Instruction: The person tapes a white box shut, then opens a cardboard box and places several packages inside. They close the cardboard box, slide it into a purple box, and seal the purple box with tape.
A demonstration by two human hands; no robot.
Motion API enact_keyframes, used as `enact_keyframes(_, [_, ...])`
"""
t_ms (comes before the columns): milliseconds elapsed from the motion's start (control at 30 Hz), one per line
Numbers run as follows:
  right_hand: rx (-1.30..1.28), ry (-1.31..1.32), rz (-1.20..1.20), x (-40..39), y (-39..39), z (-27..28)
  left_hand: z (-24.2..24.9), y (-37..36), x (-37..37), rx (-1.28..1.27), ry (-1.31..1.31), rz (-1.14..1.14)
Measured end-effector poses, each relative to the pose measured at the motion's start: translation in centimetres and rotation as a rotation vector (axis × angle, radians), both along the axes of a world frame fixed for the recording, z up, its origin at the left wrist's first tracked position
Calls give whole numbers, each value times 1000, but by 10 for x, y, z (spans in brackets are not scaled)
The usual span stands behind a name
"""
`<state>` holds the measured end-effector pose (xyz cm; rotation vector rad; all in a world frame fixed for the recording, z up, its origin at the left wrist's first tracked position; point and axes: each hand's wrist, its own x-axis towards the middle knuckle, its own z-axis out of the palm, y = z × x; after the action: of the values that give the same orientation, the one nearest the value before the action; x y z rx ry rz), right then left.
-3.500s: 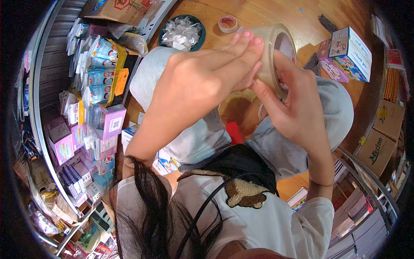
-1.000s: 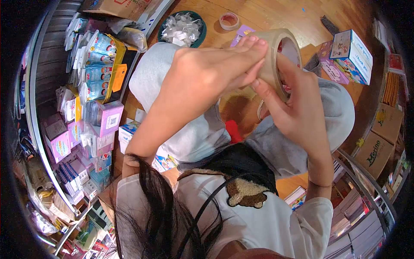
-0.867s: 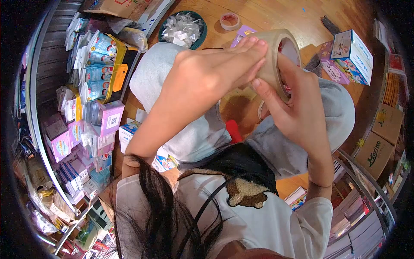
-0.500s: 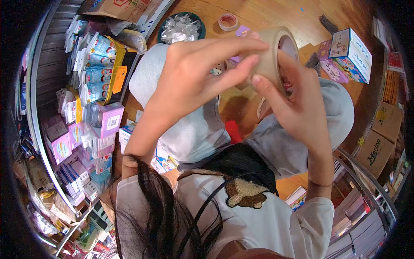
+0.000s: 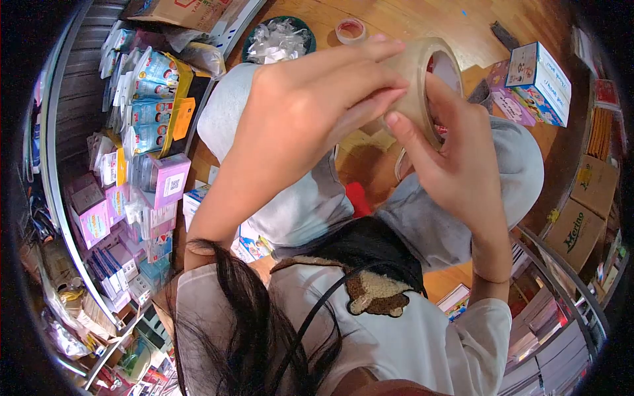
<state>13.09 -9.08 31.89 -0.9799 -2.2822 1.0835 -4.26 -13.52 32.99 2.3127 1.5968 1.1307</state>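
A wide roll of clear packing tape (image 5: 417, 79) is held up in front of my knees. My right hand (image 5: 462, 158) grips its right side, thumb on the outer rim and fingers reaching into the core. From the left, my left hand (image 5: 310, 105) presses its fingertips and thumb against the roll's outer face. Those fingers are bent and close together; whether they pinch the tape's end is too small to make out.
On the wooden floor ahead are a green tub (image 5: 310, 41) of crumpled clear plastic and a smaller tape roll (image 5: 351, 31). Boxes (image 5: 538, 82) stand at the right. Shelves of packaged goods (image 5: 152, 99) line the left, and brown cartons (image 5: 574, 231) the far right.
My left hand has shifted slightly right and turned, its thumb and fingers drawing closer together against the roll. My right hand stays in nearly the same place on the tape.
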Motion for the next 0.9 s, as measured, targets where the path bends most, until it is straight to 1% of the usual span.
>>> enact_keyframes(100, [15, 13, 0, 1, 0, 0, -1, 2, 2, 5, 14, -1])
enact_keyframes(200, [87, 62, -2, 1, 0, -3, -3, 2, 4, -17, -7, 5])
enact_keyframes(300, [124, 29, 3, 1, 0, -2, -4, 2, 6, -38, -26, 26])
enact_keyframes(500, [1, 66, -11, -1, -1, -2, -11, 4, 9, 0, -3, 65])
enact_keyframes(633, [4, 49, -3, -3, -1, -2, -11, 4, 13, 18, 8, 100])
enact_keyframes(733, [2, 31, 19, -3, -1, -2, -12, 6, 13, 3, -27, 97])
enact_keyframes(800, [18, 45, 42, -2, 0, -5, -24, 10, 10, 70, -38, 107])
enact_keyframes(833, [-16, 41, 35, -2, 0, -4, -28, 11, 8, 104, -44, 112])
enact_keyframes(900, [-89, 49, 21, -3, -2, -4, -28, 11, 7, 60, -164, 89])
